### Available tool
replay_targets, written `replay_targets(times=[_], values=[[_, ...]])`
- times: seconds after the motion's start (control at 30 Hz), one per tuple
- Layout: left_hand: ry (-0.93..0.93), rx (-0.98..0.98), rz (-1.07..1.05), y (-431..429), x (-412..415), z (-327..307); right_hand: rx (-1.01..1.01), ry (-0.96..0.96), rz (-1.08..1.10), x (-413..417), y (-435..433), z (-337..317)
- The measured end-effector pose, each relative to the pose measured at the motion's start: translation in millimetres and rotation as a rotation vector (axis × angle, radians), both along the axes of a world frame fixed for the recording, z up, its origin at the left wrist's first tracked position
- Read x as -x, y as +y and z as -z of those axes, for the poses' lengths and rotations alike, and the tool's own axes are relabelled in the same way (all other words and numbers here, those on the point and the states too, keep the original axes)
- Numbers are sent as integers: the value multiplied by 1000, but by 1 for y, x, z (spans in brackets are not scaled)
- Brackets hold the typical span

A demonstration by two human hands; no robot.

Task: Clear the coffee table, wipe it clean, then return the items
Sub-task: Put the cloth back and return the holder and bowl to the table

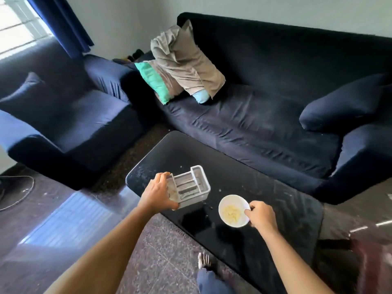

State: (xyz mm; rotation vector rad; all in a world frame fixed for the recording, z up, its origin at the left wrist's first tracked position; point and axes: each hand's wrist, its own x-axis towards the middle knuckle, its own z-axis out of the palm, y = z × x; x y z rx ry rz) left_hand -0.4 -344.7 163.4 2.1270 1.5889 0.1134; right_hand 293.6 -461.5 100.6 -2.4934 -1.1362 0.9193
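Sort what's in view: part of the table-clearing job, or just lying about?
Job: table; tray, gripped by the left hand; bowl, pinched at its rim by the right hand.
Lying about: sofa, armchair, pillows, dark cushion, curtain.

Rack (191, 186) left of bowl (233, 211), both over table (275, 209), sofa (265, 124) behind
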Motion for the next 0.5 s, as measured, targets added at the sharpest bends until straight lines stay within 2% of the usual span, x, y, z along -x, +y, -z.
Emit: replay_targets(times=[0.27, 0.5], values=[[98, -9, 34, 134, 40, 31, 67, 29, 24, 34, 112, 39], [149, 19, 189, 235, 39, 52, 116, -20, 40, 48, 174, 45]])
